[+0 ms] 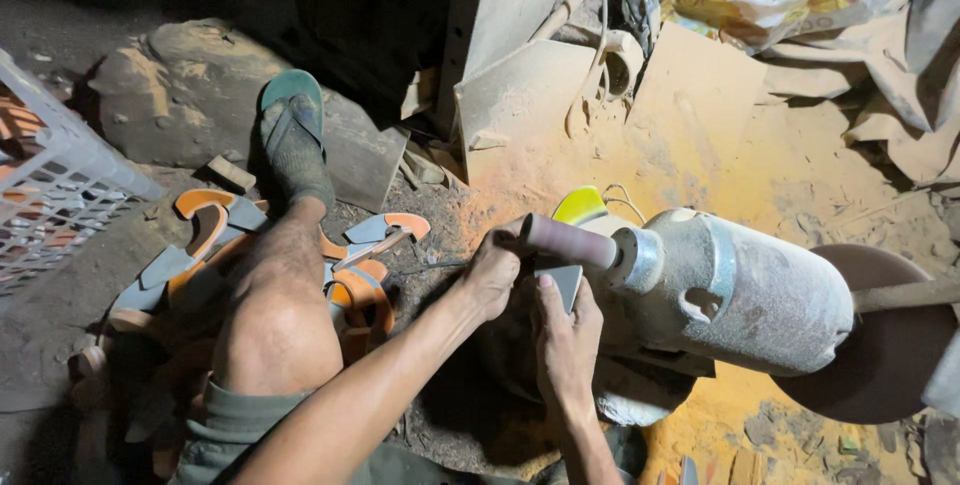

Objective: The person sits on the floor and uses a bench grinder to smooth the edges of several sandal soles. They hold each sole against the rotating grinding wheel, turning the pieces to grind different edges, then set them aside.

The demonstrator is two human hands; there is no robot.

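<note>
A small grey flat piece (566, 283) is pressed up against the underside of the sanding drum (568, 242), a brownish cylinder sticking out at 9 o'clock from the dusty bench motor (745, 290). Both hands pinch the piece: the right hand (566, 340) grasps it from below at 6 o'clock with the thumb along its face, and the left hand (492, 273) grips its edge at 9 o'clock, fingers curled just beside the drum's tip.

The risk, as I judge it, is those left fingertips: they sit so close to the abrasive sleeve that a slip or a snatch of the piece could drag skin into it (bare hands, no guard visible). A snatched piece could also fly toward the bare knee (275, 330).

Further out at 9 o'clock, orange and grey cut shapes (205, 235) lie heaped under the leg, by the foot in a green sandal (293, 125). A white plastic crate (55, 185) stands beyond, and orange dust (700, 155) coats the floor.
</note>
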